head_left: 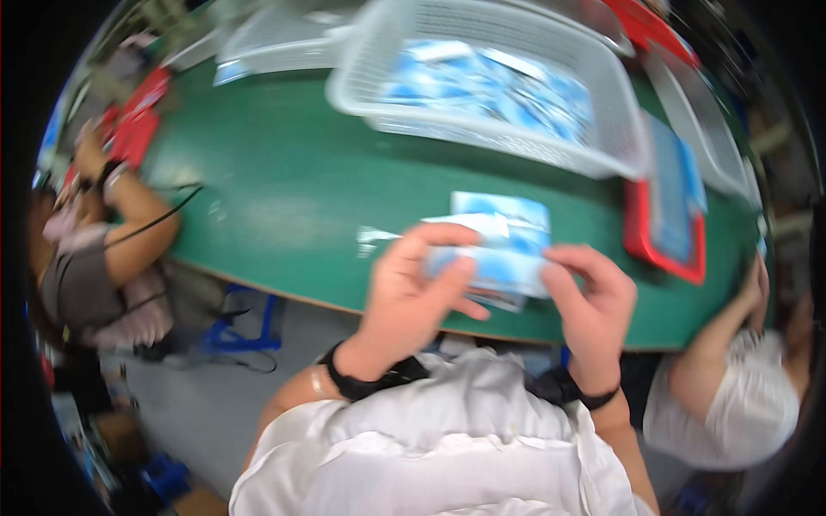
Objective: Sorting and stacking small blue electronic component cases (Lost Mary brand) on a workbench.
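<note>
Between my two hands, just above the near part of the table, is a blue-and-white packet (497, 268), blurred by motion. My left hand (411, 288) is closed on its left end, thumb in front and fingers behind. The right end is pinched between the thumb and fingers of my right hand (595, 297). Right behind it, more blue-and-white packets (508, 213) lie on the green table, partly covered by the held one. A small clear plastic scrap (375, 239) lies to the left of my left hand.
A white plastic basket (482, 138) with many blue-and-white packets stands at the back. To the right is a red tray (638, 228) with a bluish flat item in it. Co-workers sit at the left (103, 258) and right (727, 396), their arms at the table (258, 198).
</note>
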`<move>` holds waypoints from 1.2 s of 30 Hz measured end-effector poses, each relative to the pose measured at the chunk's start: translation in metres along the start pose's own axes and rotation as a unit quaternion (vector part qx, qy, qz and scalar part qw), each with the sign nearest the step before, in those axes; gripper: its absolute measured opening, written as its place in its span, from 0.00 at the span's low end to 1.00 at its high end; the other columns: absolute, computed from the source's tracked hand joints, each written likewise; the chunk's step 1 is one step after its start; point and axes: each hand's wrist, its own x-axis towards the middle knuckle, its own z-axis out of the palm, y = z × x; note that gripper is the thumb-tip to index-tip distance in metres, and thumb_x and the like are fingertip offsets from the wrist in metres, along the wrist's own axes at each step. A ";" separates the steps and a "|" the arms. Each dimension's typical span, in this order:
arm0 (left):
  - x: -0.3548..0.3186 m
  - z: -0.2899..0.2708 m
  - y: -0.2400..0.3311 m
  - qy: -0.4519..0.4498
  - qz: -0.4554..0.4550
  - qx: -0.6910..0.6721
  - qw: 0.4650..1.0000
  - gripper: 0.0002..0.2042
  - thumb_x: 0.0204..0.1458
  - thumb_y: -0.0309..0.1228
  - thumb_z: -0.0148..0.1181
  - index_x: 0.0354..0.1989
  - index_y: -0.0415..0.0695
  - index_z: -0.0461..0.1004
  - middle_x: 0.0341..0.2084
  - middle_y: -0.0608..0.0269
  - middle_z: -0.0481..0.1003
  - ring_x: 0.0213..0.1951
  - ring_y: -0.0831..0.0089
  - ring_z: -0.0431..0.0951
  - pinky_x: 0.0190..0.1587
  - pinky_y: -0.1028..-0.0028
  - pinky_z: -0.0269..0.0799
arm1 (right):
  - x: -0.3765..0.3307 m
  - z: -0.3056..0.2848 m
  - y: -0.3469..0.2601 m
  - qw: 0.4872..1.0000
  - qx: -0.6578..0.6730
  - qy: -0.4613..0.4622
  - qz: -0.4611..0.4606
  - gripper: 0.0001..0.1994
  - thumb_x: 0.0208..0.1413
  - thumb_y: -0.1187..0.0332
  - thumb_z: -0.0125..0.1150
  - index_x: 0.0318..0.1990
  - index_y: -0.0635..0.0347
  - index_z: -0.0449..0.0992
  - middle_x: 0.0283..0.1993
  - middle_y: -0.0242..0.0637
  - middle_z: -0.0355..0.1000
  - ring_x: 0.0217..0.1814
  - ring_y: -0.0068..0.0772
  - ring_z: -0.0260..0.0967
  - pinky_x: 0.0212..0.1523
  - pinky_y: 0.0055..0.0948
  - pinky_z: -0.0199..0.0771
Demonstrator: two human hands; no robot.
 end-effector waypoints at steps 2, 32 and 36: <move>0.008 0.000 -0.009 0.013 -0.028 -0.008 1.000 0.12 0.59 0.22 0.53 0.51 0.36 0.67 0.44 0.53 0.73 0.38 0.65 0.81 0.33 0.72 0.84 | 0.001 -0.005 0.005 0.999 0.004 0.021 0.034 0.06 0.50 0.77 0.66 0.37 0.66 0.81 0.29 0.34 0.76 0.32 0.20 0.68 0.35 0.21 0.68; 0.008 -0.008 -0.022 0.059 0.029 -0.030 0.997 0.18 0.60 0.20 0.45 0.58 0.34 0.58 0.48 0.39 0.70 0.46 0.48 0.79 0.35 0.68 0.85 | -0.012 -0.026 0.020 0.985 0.082 0.029 0.146 0.08 0.54 0.72 0.66 0.38 0.68 0.81 0.33 0.33 0.79 0.35 0.16 0.72 0.37 0.19 0.72; 0.009 -0.013 -0.023 0.113 0.094 -0.044 0.988 0.18 0.60 0.20 0.45 0.59 0.34 0.57 0.47 0.39 0.71 0.46 0.46 0.79 0.34 0.66 0.85 | -0.019 -0.025 0.018 0.994 -0.111 -0.010 -0.005 0.06 0.48 0.75 0.68 0.35 0.63 0.81 0.32 0.32 0.78 0.33 0.24 0.70 0.34 0.23 0.70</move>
